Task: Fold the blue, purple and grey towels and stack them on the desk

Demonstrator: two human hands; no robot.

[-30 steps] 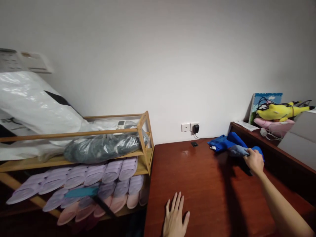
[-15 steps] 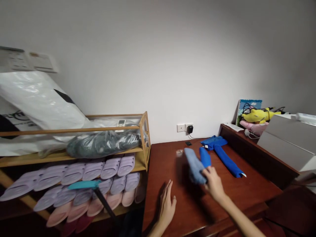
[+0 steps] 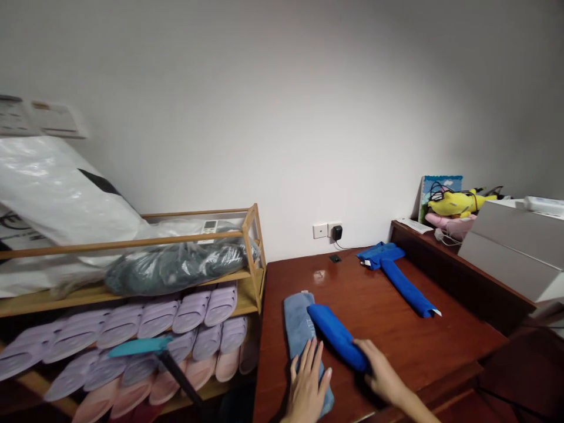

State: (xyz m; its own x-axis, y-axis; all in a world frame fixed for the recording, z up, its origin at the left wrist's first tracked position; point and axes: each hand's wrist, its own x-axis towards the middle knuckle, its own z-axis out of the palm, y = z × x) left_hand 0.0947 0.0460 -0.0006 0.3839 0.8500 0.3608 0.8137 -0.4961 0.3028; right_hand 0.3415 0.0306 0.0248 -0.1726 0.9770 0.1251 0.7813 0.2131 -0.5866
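A long folded grey-blue towel [image 3: 298, 320] lies on the reddish-brown desk, near its left edge. My left hand [image 3: 309, 376] rests on its lower part, fingers spread out. My right hand [image 3: 378, 369] grips the near end of a narrow folded bright blue towel [image 3: 337, 336]. The far end of that towel reaches over the grey-blue one's right edge. Farther back on the desk are a second strip of folded blue cloth [image 3: 408, 289] with a white tag and a flatter folded blue cloth [image 3: 379, 254] touching it.
A wooden rack [image 3: 251, 258] with lilac slippers [image 3: 194, 310], pink slippers and plastic-wrapped bundles stands left of the desk [image 3: 282, 273]. A black plug [image 3: 336, 233] sits in the wall socket. On the right ledge are a yellow plush toy [image 3: 458, 203] and grey boxes [image 3: 511, 241].
The grey-blue towel has gone from my right hand down onto the desk at the left. My left hand now lies on it, and my right hand holds the blue towel, swung leftward.
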